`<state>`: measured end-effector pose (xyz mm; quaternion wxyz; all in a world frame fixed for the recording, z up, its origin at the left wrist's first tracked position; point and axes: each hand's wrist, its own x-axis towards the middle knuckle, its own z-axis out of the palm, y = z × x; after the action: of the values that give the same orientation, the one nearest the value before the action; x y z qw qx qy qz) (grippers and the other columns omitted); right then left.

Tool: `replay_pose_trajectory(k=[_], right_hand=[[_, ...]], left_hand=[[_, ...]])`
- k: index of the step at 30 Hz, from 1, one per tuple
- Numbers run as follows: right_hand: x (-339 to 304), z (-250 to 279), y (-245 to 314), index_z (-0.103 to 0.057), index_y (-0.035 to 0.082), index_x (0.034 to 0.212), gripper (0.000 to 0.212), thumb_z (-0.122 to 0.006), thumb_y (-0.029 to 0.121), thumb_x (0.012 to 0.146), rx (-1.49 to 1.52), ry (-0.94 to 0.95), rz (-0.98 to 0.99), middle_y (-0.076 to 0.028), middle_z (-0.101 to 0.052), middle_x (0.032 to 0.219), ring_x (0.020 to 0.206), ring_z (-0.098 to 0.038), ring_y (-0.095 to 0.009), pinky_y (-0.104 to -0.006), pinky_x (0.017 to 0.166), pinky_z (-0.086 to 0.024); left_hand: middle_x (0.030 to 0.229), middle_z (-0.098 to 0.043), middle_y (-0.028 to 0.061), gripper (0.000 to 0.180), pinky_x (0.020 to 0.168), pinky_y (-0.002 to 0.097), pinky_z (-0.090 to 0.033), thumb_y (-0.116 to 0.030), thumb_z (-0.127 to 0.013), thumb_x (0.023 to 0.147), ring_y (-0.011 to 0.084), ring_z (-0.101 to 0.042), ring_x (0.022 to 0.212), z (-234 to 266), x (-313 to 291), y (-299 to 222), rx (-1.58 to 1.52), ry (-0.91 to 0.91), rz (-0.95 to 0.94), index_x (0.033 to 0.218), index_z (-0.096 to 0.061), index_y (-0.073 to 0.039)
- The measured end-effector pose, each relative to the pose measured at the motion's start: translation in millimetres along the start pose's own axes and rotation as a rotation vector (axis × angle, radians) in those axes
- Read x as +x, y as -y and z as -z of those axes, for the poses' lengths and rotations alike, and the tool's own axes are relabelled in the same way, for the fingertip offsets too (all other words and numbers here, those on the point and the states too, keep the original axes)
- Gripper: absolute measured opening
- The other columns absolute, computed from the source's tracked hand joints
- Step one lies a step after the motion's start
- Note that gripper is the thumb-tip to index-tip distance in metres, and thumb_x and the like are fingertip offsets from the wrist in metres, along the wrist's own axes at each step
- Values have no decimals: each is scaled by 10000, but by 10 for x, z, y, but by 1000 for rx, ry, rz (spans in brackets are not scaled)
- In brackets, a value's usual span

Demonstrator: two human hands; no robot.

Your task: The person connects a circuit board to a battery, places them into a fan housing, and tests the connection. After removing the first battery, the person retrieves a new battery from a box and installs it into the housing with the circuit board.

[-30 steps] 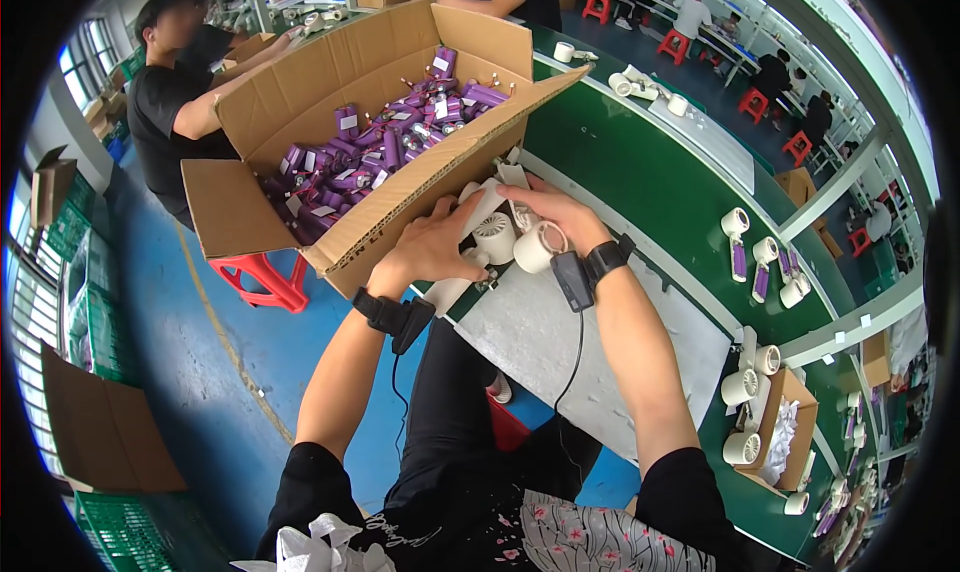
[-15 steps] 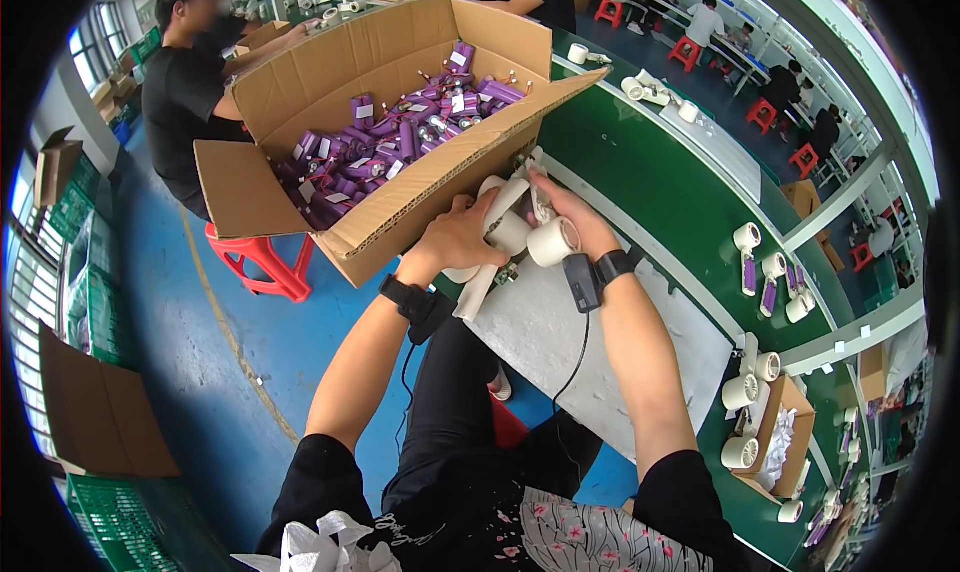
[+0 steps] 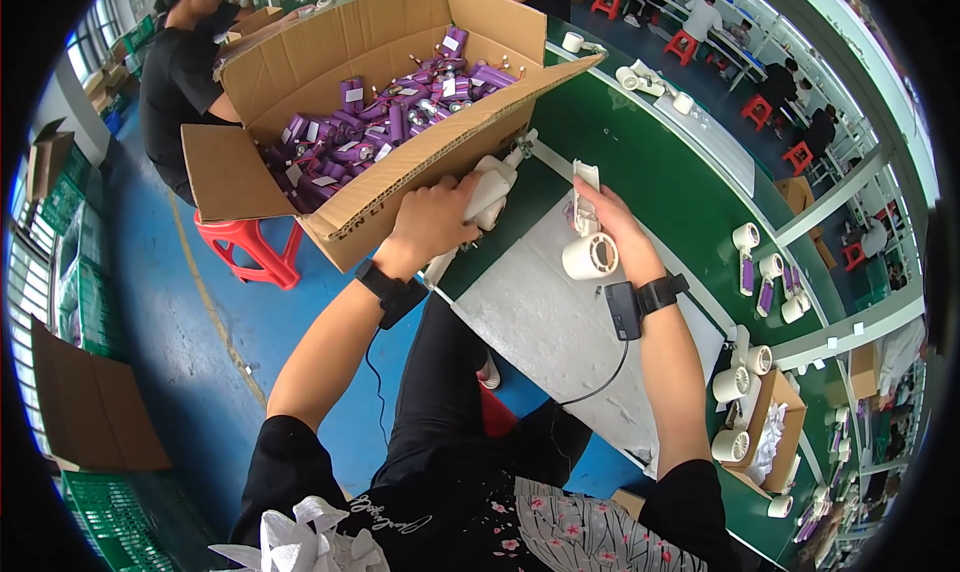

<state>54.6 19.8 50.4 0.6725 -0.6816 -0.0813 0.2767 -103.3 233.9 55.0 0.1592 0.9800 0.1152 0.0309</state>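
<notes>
My right hand [image 3: 617, 222] is closed round a white plastic housing [image 3: 590, 254] with a round, open-ended head and a short handle, which looks like a handheld fan body. It is held over the pale work mat [image 3: 530, 302]. Over by the carton, my left hand [image 3: 432, 222] grips another white fan housing [image 3: 490, 190], its fingers curled on the near side. More white parts lie under and beside that hand, partly hidden by it. A small green circuit board [image 3: 524, 148] shows at the far end of these parts.
A large open carton [image 3: 400, 187] full of purple battery packs [image 3: 395, 122] stands at the left. On the green bench [image 3: 690, 182] lie several more fan housings [image 3: 745, 237], some with purple packs. A small box [image 3: 785, 422] sits at the right. A co-worker [image 3: 185, 82] is beyond the carton.
My hands have parted. The right has moved right with its fan housing, away from the pile; the left has shifted slightly left and stays at the white parts beside the carton.
</notes>
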Motion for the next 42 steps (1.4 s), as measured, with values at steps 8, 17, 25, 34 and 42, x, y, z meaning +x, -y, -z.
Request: replay_pose_trajectory(k=[8,17,25,34,42], right_hand=[[-227,272,-214,-502,65,1112,514,-746,416,826,189,-117,46,-63,-609,822,644,-627,-154,-287,533,-513],[-821,979,-468,-487,87,991,413,-686,429,875,531,-367,37,-80,-614,801,604,-616,-174,-316,481,-497],[-1078,1394,-702,-569,57,1023,420,-501,468,976,714,-632,353,-81,-643,920,675,-620,-167,-313,586,-519],[-1155,1751,-1099,-519,31,1129,345,-495,351,1002,266,-340,286,-60,-631,898,751,-600,-143,-285,690,-492],[-1390,1508,-644,-478,67,1146,343,-661,117,861,-113,-46,180,-7,-599,797,654,-524,-63,-225,576,-404]], left_hand=[[1229,-553,116,627,964,413,-439,-209,-728,724,314,-540,1107,-220,32,157,174,-472,-320,1303,-516,-98],[1311,-479,204,730,949,426,-458,-288,-776,762,366,-518,1134,-227,-457,-1345,-721,70,-458,1365,-435,-59],[1177,-556,126,684,860,350,-487,-271,-763,781,245,-570,982,-894,268,-2050,-991,318,-533,1341,-420,-79],[1024,-612,41,468,648,222,-459,-265,-643,871,92,-571,859,-1096,1182,-1760,-1607,948,-344,1266,-489,-65],[1031,-634,70,407,624,250,-472,-350,-651,913,120,-593,827,-1235,1050,-1883,-1418,726,-286,1110,-571,-4]])
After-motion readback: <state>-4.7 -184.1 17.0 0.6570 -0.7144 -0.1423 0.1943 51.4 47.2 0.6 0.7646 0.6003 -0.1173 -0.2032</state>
